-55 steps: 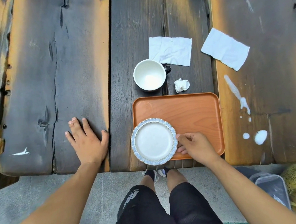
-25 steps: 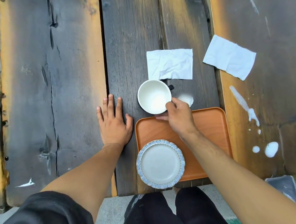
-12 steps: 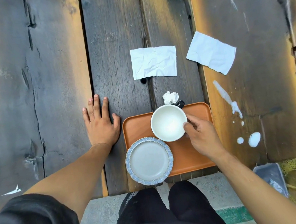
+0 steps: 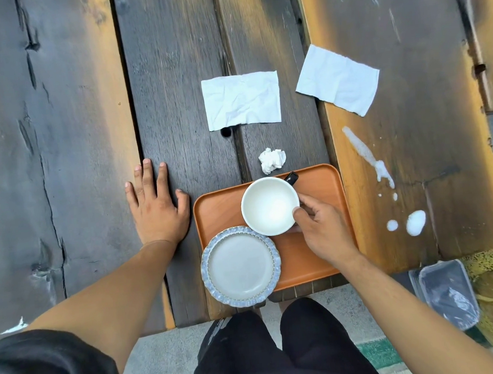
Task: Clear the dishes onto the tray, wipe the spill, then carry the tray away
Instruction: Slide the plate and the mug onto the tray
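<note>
An orange tray (image 4: 326,257) lies at the near edge of the wooden table. On its near left corner rests a white plate with a blue scalloped rim (image 4: 240,266), overhanging the tray's edge. A white cup with a dark handle (image 4: 270,205) stands on the tray's far half, and my right hand (image 4: 321,231) grips its right side. My left hand (image 4: 156,204) lies flat on the table, left of the tray, fingers apart. A white milky spill (image 4: 415,223) streaks and pools on the plank right of the tray.
Two flat white napkins, one (image 4: 242,99) beyond the tray, one (image 4: 338,79) farther right. A crumpled tissue (image 4: 272,160) sits just past the tray's far edge. A dark plastic container (image 4: 448,292) lies on the ground at right. Gaps run between the planks.
My right hand carried the cup from the table onto the tray; since half a second ago it has hardly moved. The left hand stays flat on the table.
</note>
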Tool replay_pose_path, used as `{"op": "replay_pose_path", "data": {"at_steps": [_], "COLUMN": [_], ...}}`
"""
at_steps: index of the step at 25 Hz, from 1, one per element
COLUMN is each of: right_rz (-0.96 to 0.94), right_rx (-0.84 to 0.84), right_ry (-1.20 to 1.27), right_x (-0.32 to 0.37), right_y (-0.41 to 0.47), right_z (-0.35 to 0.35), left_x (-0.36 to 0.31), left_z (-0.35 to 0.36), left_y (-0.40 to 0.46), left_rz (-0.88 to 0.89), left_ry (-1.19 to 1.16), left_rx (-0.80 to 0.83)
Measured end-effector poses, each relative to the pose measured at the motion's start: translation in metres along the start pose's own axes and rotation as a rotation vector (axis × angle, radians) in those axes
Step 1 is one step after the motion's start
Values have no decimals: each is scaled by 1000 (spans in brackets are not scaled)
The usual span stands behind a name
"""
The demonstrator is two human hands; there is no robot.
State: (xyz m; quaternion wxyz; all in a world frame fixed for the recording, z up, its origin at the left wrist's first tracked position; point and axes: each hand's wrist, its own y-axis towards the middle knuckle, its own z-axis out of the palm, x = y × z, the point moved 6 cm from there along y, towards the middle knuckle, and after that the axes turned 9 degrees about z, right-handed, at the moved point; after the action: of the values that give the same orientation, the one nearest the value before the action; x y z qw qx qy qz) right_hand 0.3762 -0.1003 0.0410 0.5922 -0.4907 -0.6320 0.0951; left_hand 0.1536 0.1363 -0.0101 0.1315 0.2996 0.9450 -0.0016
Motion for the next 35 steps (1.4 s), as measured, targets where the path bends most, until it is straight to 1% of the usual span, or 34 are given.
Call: {"op": "replay_pose_path", "data": {"at_steps": [12, 19, 26, 28, 31, 35], "right_rz": [73, 55, -102, -121, -92, -61], "right_rx": [26, 26, 37, 37, 41, 7], "right_ry": [74, 55, -94, -117, -137, -103], "right_x": [3, 6, 24, 26, 23, 13], "right_y": [5, 7, 10, 12, 13, 7], "right_z": [2, 1, 2, 2, 1, -2], "left_x": [1, 0, 0, 0, 0, -1], "left_z": [1, 1, 1, 1, 2, 1], "left_y": [0, 0, 0, 0, 0, -1], "left_rz": [6, 0, 7, 10, 9, 9], "left_ry": [5, -5, 1, 7, 8, 12], "left_rx": [2, 4, -7, -19, -23, -26]}}
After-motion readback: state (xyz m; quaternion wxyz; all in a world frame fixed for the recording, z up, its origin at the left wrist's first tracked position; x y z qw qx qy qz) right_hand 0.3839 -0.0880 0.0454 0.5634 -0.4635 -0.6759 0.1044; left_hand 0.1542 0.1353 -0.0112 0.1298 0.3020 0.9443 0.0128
